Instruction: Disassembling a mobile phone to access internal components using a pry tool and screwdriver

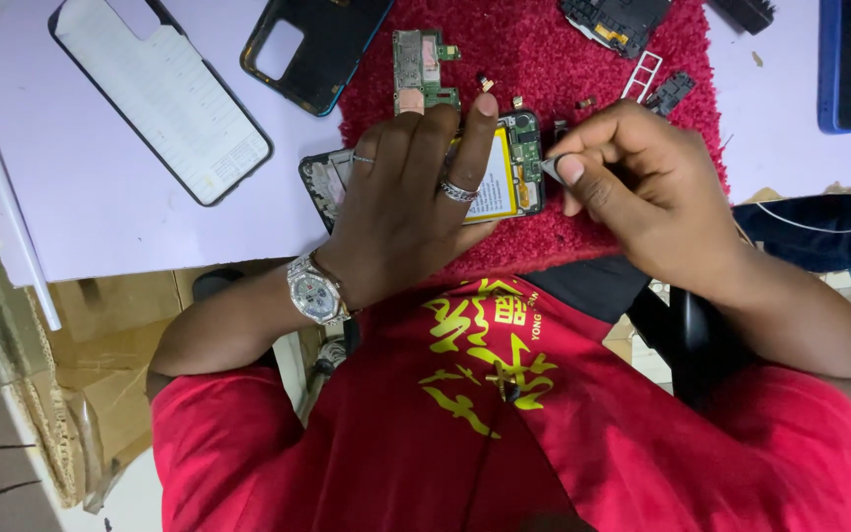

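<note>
I see circuit board at 12 o'clock, back cover at 11; left hand pins opened phone flat, fingers spread; right hand pinches small tool at its 3 o'clock edge.

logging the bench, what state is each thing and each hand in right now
opened phone: back off, battery showing, flat on the red mat
left hand: pressed down on the opened phone
right hand: fingers pinched on a small tool at the phone's edge
circuit board: removed, loose on mat
back cover: detached, lying flat
phone case: empty
</note>
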